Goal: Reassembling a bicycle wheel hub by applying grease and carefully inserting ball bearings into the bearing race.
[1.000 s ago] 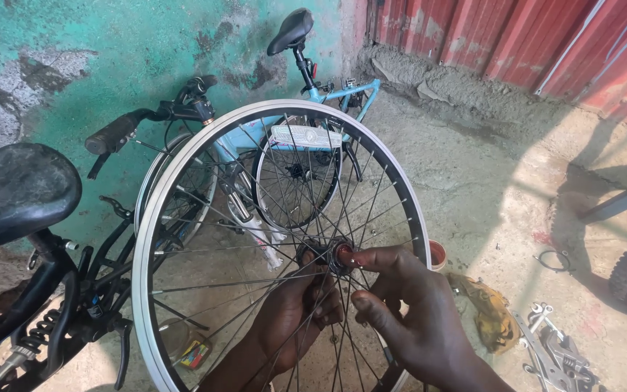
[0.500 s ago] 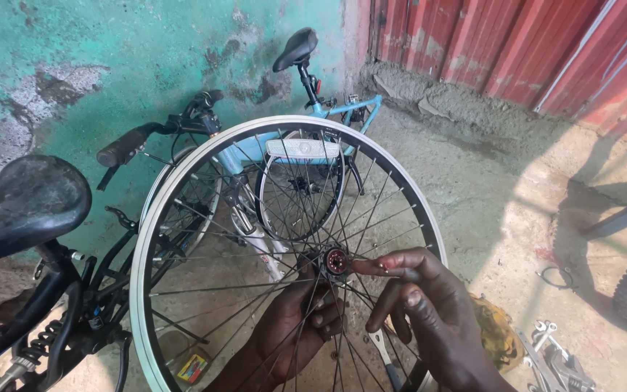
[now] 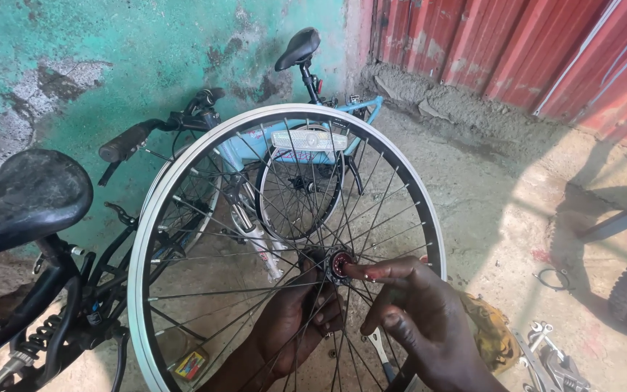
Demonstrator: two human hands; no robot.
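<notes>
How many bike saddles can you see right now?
2. One black saddle sits at the near left, on the dark bike. Another black saddle stands at top centre, on the blue bike against the green wall. Others may lie out of frame.

Head view, downward, close above wheel [image 3: 183, 181]

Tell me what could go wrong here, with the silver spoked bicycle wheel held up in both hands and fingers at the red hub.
The left hand reaches through the thin metal spokes behind the red hub; if the silver-rimmed wheel turns, fingers may get pinched. The right hand touches the hub with fingertips only, so any small loose part could drop onto the dusty concrete floor. The wheel stands close to the parked black bicycle and might knock it.
</notes>
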